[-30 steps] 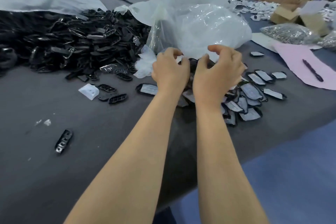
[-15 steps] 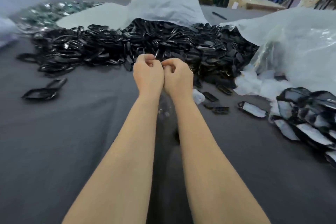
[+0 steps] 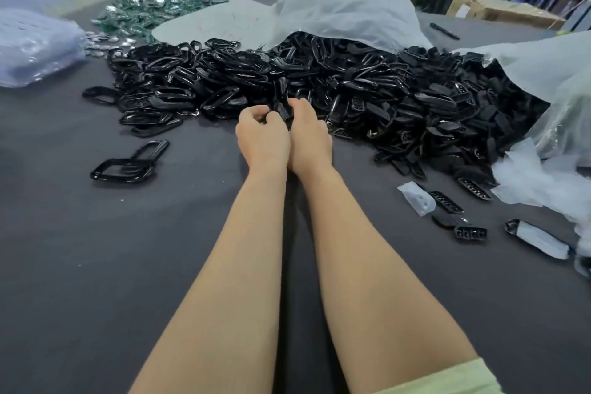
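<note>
Grey worktop (image 3: 96,265), workshop: left hand (image 3: 263,137) and right hand (image 3: 308,134), side by side, both pinching one black plastic part (image 3: 283,105) at near edge of heap (image 3: 351,89); most of the heap apparently not yet handled.

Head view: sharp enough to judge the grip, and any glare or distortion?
Head view: soft even light, no hard shadows; left hand and right hand with the black part between them read fairly sharp; green pieces at the back are smeared; small glints on the black pile; wide-angle stretch at the edges.
</note>
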Demonstrator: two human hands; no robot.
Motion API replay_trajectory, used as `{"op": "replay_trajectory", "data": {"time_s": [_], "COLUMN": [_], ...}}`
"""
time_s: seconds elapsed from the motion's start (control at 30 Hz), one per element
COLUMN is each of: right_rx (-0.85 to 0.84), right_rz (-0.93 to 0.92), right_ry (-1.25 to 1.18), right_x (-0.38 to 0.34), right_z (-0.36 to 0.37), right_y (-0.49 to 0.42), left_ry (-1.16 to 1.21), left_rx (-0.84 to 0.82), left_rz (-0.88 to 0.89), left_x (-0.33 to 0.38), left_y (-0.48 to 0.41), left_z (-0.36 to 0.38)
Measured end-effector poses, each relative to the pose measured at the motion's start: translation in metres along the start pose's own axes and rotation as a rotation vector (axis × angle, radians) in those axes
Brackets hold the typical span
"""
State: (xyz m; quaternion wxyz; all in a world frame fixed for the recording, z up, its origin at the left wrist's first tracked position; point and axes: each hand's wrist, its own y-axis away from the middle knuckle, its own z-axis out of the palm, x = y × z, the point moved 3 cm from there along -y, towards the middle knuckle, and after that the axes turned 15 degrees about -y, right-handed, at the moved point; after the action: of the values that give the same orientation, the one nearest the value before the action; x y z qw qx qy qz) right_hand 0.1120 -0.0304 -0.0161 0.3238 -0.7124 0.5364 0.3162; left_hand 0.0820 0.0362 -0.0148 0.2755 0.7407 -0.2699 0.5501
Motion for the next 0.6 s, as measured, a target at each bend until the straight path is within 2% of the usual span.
{"op": "replay_trajectory", "data": {"time_s": [0.1, 0.27, 0.4, 0.47, 0.6], "right_rx": [-0.029, 0.091, 0.075, 0.048, 0.109], "right_rz": [0.011, 0.075, 0.144, 0.14, 0.088], "right_ry": [0.118, 0.075, 0.089, 0.132, 0.157], "right_x": [-0.0005, 0.0005, -0.0008, -0.0011, 0.0009], "right_z": [0.0023, -0.0018, -0.0034, -0.0011, 0.0034], "right_y": [-0.0086, -0.0079, -0.0123, -0.012, -0.0095], "left_ry": [0.008, 0.02, 0.009, 0.01, -0.008], "left_rx": [0.004, 0.004, -0.003, -0.009, -0.009], "left_rz": [0.001, -0.004, -0.008, -0.01, -0.006], "left_x": [0.0009, 0.0018, 0.0023, 0.0016, 0.0019], "left_y": [-0.0014, 0.0002, 0.0025, 0.0027, 0.0025], "left_z": [0.0019, 0.0041, 0.0028, 0.0024, 0.0032]}}
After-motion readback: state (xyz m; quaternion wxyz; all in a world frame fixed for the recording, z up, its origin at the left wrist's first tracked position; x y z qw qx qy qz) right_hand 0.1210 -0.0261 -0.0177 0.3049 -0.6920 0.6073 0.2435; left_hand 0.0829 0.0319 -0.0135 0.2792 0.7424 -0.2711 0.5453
